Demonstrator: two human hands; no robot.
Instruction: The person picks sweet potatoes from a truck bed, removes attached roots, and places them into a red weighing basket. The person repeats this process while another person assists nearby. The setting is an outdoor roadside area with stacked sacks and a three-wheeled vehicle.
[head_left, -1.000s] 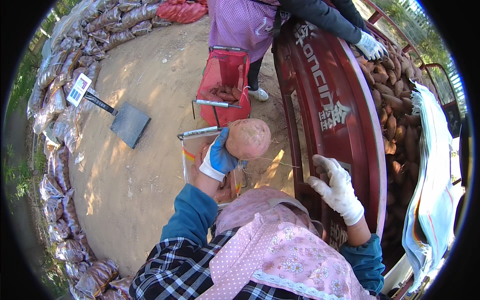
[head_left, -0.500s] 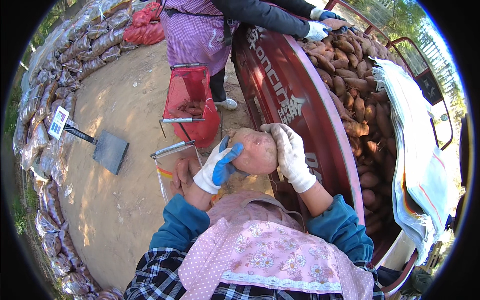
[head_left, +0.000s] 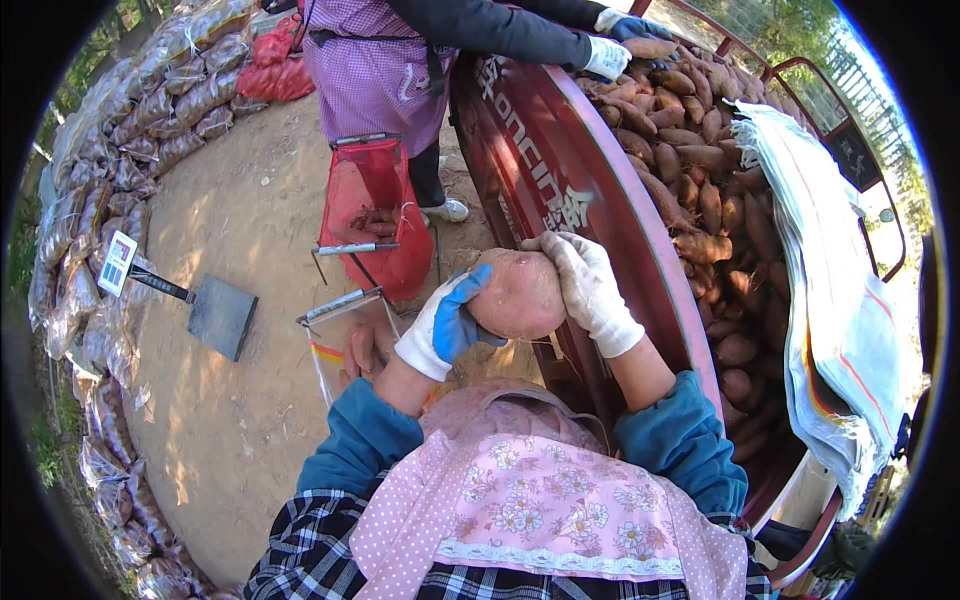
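Observation:
A large, round, pinkish sweet potato is held up in front of my chest between both hands. My left hand, in a white glove with blue coating, closes round its left side. Against its right side presses my right hand, in a dirt-stained white glove, fingers curled over the top. Just left of my left hand, a clear bag hangs open on a metal frame, with several sweet potatoes in it. Beyond that stands a red mesh bag on a similar frame, partly filled.
A red truck side panel rises at my right, with a heap of sweet potatoes behind it and white woven sacks draped over. A co-worker handles the heap. At left are a platform scale and stacked filled bags.
The sweet potato has turned slightly in my hands, and my right fingers have shifted over its top. The co-worker still grips a sweet potato over the heap. The view has shifted a little.

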